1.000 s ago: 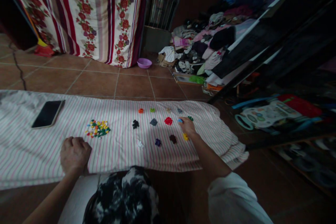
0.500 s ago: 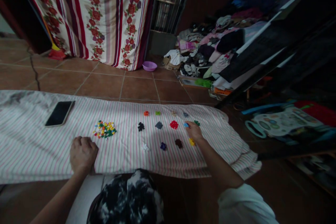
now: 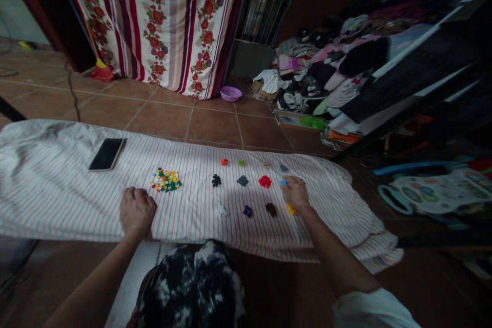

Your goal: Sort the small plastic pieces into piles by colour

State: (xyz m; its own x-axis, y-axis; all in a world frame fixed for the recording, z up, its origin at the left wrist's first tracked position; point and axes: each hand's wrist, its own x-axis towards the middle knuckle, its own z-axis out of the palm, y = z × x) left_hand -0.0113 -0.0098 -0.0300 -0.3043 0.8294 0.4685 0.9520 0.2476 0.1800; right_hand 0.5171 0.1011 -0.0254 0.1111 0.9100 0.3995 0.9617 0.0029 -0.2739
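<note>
My right hand (image 3: 295,192) is over the right side of the cloth, its fingers drawn together at a small light blue pile (image 3: 283,182). What lies between the fingertips, if anything, is hidden. Close by are a red pile (image 3: 265,181), a yellow pile (image 3: 291,209), a brown pile (image 3: 271,209) and a grey-blue pile (image 3: 283,168). My left hand (image 3: 137,209) rests on the cloth with its fingers curled under. Just beyond it lies a mixed heap of tiny coloured pieces (image 3: 166,180), mostly yellow, green, white and orange.
A striped cloth (image 3: 192,215) covers the long surface. More single-colour piles, such as a black pile (image 3: 216,180) and a white pile (image 3: 222,209), sit mid-cloth. A phone (image 3: 107,154) lies at left. On the floor beyond are a purple basin (image 3: 231,94) and heaped clothes (image 3: 323,66).
The whole view has shifted, so everything appears farther right. My right hand stays at the light blue pile and now covers most of the dark green one. My left hand remains resting.
</note>
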